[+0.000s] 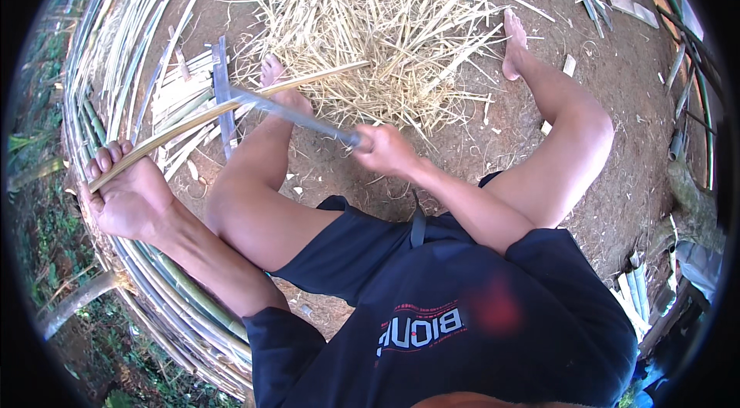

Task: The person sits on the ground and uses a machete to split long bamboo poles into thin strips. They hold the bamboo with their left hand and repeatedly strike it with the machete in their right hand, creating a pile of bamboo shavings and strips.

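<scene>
My left hand (pixel 132 190), palm up at the left, has its fingers curled over the near end of a long bamboo strip (pixel 181 127). The strip slants up and right, its far end over a heap of bamboo shavings (pixel 378 34). My right hand (pixel 385 150) is closed round the handle of a long-bladed knife (pixel 297 115), in front of my lap. Slightly blurred, the blade points up and left, and its tip end meets the strip near mid-length. Whether it cuts into the strip I cannot tell.
My bare feet stand on brown soil, either side of the shavings. A dark flat slat (pixel 223 92) and short split pieces (pixel 181 103) lie beyond the strip. Long bamboo strips (pixel 127 18) and poles (pixel 181 284) line the left. Cut bamboo pieces (pixel 636 292) lie at the right.
</scene>
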The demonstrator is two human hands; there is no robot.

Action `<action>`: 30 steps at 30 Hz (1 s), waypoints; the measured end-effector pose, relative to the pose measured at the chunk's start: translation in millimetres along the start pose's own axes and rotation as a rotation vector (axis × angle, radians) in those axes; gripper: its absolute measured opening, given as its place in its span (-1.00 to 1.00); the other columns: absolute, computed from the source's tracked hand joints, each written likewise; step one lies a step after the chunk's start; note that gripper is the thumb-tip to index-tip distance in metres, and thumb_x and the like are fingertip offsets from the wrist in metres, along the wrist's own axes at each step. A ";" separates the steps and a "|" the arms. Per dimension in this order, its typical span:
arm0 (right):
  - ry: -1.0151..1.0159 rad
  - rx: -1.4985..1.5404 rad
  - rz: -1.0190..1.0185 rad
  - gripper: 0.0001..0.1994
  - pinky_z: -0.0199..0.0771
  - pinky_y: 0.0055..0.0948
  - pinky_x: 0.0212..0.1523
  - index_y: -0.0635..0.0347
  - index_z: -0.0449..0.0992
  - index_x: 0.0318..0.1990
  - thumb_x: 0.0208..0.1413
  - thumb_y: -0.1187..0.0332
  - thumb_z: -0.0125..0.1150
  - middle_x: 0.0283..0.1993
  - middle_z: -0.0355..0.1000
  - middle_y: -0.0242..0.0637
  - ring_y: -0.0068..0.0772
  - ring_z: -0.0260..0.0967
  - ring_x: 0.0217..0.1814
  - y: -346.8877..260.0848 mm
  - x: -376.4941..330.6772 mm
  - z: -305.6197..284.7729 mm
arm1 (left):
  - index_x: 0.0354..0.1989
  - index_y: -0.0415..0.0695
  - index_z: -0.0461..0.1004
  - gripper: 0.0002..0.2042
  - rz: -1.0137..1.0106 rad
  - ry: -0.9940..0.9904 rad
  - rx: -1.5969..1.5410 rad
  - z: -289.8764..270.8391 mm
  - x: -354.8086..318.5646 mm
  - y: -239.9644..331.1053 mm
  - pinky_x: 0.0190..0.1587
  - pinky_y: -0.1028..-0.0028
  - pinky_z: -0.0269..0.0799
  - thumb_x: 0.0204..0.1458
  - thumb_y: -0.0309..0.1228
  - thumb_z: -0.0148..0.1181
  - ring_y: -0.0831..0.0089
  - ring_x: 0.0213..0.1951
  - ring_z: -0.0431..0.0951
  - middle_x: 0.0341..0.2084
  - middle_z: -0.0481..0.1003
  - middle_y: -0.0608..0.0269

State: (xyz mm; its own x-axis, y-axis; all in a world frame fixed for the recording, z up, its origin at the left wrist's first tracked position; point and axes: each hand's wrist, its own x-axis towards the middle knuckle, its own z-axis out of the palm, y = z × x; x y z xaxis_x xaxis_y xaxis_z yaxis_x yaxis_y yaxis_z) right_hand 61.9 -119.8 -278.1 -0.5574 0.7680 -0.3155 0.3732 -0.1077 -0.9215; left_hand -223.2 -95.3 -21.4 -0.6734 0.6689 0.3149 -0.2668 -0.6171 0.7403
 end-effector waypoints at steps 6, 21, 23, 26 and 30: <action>0.059 0.039 0.439 -0.91 0.31 -0.50 -0.60 0.16 0.44 -0.30 0.10 0.38 0.05 -0.54 0.34 -0.37 -0.58 0.24 -0.60 38.0 14.4 -30.7 | -0.54 -0.12 0.21 -0.80 -0.049 -0.149 -0.082 -8.6 1.4 0.4 -0.27 0.36 0.11 0.07 -0.33 -0.13 0.38 -0.45 0.15 -0.58 0.21 0.23; 0.077 -0.140 -0.073 -0.94 0.38 -0.30 -0.56 0.16 0.44 -0.37 0.06 0.41 0.08 -0.56 0.41 -0.22 -0.35 0.35 -0.62 11.8 5.2 7.4 | -0.55 -0.13 0.28 -0.81 -0.059 -0.115 -0.023 -3.3 -6.1 -0.7 -0.29 0.32 0.13 0.05 -0.34 -0.13 0.36 -0.48 0.17 -0.60 0.24 0.22; 0.201 0.055 0.216 -0.93 0.39 -0.21 -0.50 0.17 0.42 -0.41 0.04 0.41 0.06 -0.52 0.44 -0.15 -0.26 0.38 -0.60 33.6 13.0 3.5 | -0.55 -0.13 0.28 -0.80 -0.079 -0.148 -0.042 -4.4 -6.0 -3.0 -0.29 0.32 0.13 0.07 -0.33 -0.12 0.36 -0.48 0.17 -0.60 0.24 0.22; 0.141 -0.046 0.316 -0.88 0.43 -0.29 -0.38 0.21 0.43 -0.37 0.09 0.37 0.00 -0.47 0.46 -0.19 -0.29 0.41 -0.49 51.4 23.6 -22.6 | -0.56 -0.13 0.28 -0.79 -0.073 -0.162 -0.044 -3.8 6.5 -15.9 -0.29 0.33 0.13 0.07 -0.32 -0.12 0.36 -0.47 0.17 -0.59 0.25 0.22; 0.097 0.005 0.164 -0.93 0.37 -0.33 -0.61 0.16 0.44 -0.37 0.04 0.41 0.06 -0.61 0.37 -0.28 -0.45 0.32 -0.62 13.1 7.2 -5.4 | -0.52 -0.13 0.28 -0.82 -0.069 -0.169 -0.052 -8.8 0.4 -2.8 -0.27 0.33 0.14 0.06 -0.33 -0.12 0.36 -0.46 0.19 -0.59 0.24 0.22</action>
State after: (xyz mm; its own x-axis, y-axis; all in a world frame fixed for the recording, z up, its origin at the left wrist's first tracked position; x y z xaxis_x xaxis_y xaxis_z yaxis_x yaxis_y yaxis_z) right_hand 66.9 -112.3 -291.2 -0.4154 0.7968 -0.4387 0.4494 -0.2396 -0.8606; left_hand -228.8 -97.0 -28.6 -0.5280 0.7677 0.3631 -0.3462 -0.5850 0.7335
